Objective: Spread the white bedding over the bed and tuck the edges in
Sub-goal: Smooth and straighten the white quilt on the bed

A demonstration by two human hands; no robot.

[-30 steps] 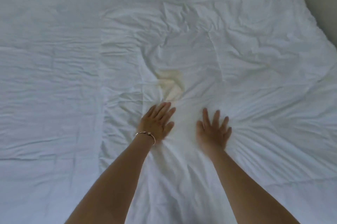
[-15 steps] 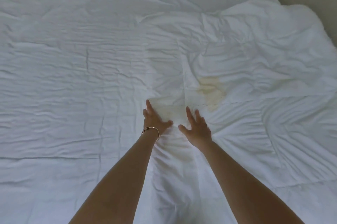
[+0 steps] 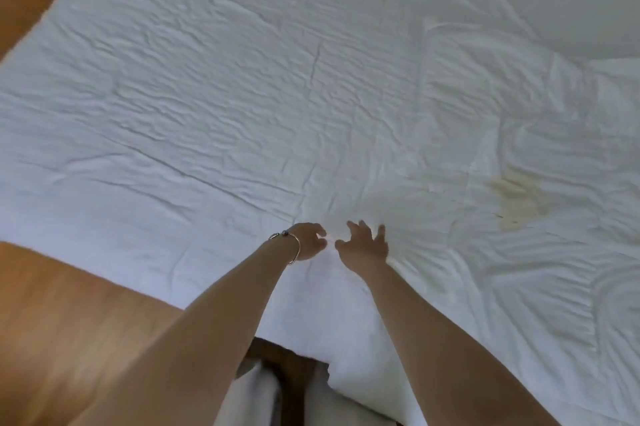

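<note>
With both arms stretched forward from 6 o'clock, left hand and right hand down on the white bedding near frame centre, just beside each other but apart. Left hand: fingers curled in, tips hidden behind the knuckles; cannot tell whether pinching fabric or only pressing. Thin metal bracelet on left wrist. Right hand: fingers spread wide and slightly bent, palm down on the bedding, holding nothing. Slight motion blur on both.

Bedding spread flat over most of the bed, filling frame from 9 through 12 to 3 o'clock. Fine wrinkles and long creases across the 9–12 sector; deeper curved folds bunched toward 3–4 o'clock. Yellowish stain on the fabric at about 3 o'clock of the right hand, well apart from it. Near edge of bedding running diagonally from 9 toward 6 o'clock, hanging past the bed edge by the person's legs. Wooden floor at 7–8 o'clock and again at 10–11 o'clock corner. Dark bed frame piece showing at 6 o'clock between the arms, under the bedding edge.
</note>
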